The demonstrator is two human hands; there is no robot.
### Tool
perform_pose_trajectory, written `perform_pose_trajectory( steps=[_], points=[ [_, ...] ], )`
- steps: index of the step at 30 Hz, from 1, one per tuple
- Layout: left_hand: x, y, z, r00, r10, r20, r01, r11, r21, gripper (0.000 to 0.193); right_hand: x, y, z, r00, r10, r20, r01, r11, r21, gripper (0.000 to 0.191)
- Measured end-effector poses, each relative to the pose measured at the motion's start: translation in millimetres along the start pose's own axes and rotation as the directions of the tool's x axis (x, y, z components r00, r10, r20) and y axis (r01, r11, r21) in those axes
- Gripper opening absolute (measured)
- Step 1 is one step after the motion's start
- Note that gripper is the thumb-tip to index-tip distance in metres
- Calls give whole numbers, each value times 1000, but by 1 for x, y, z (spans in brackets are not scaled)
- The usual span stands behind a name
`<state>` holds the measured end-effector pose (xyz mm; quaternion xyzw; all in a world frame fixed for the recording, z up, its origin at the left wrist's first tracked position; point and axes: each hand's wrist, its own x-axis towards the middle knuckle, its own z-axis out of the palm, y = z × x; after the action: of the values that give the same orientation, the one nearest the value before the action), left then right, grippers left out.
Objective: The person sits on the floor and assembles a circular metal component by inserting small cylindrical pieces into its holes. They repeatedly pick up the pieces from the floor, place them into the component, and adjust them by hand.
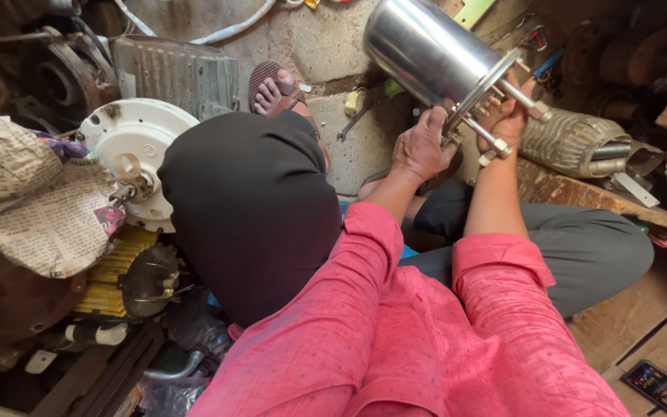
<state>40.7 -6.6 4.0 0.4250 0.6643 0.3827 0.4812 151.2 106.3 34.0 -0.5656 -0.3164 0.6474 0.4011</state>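
Observation:
A shiny steel cylinder tank (426,50) with a flange and several protruding pipes and terminals at its near end is held up over my lap. My left hand (421,147) grips the flange edge from below. My right hand (507,116) holds the pipes on the flange's right side. Both arms wear pink sleeves. My bent knee in dark trousers (252,208) fills the middle, with a sandalled foot (273,91) beyond it.
A white round motor housing (137,154) and crumpled newspaper (32,208) lie at left. A ribbed metal casing (175,73) stands behind. A spanner (355,120) rests on the stone floor. A corrugated metal part (573,143) sits on a wooden board (580,193) at right.

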Motion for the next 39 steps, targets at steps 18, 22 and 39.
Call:
perform_pose_trajectory(
  steps=[18, 22, 39],
  points=[
    [13, 25, -15, 993, 22, -116, -23, 1000, -3, 61, 3, -24, 18, 994, 78, -73, -80, 997, -14, 85],
    [19, 36, -29, 976, 17, -217, -22, 1000, -18, 62, 3, -43, 36, 986, 80, -144, -101, 985, -142, 75],
    [37, 48, -105, 926, -266, -269, 45, 783, -620, 65, -9, -47, 69, 961, -214, 176, 248, 948, -198, 29]
  ],
)
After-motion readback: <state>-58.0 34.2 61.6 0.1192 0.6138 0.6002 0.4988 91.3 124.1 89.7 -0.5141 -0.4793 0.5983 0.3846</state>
